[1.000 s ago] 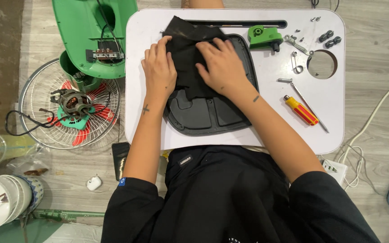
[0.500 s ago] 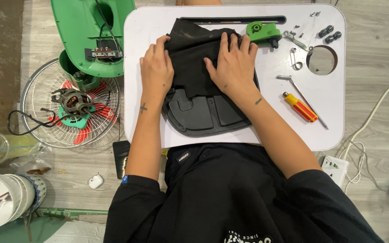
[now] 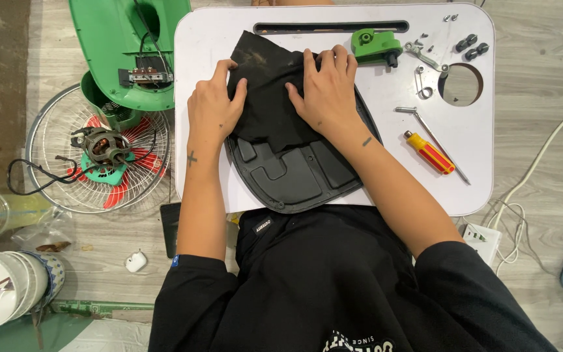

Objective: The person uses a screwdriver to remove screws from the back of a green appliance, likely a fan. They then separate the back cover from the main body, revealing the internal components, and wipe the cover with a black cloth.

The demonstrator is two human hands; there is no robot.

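So we've got both palms flat on the black cloth (image 3: 268, 91) over the dark plastic panel (image 3: 294, 173). Left hand (image 3: 213, 107) and right hand (image 3: 327, 91) are spread open, gripping nothing.

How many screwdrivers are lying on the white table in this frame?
1: a red and yellow handled screwdriver lies on the white table, to the right of the right hand. The black cloth under both hands may hide more.

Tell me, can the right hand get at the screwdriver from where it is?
Probably yes. The right hand lies flat on the black cloth, and the screwdriver lies on the same table just to its right, with bare tabletop between them.
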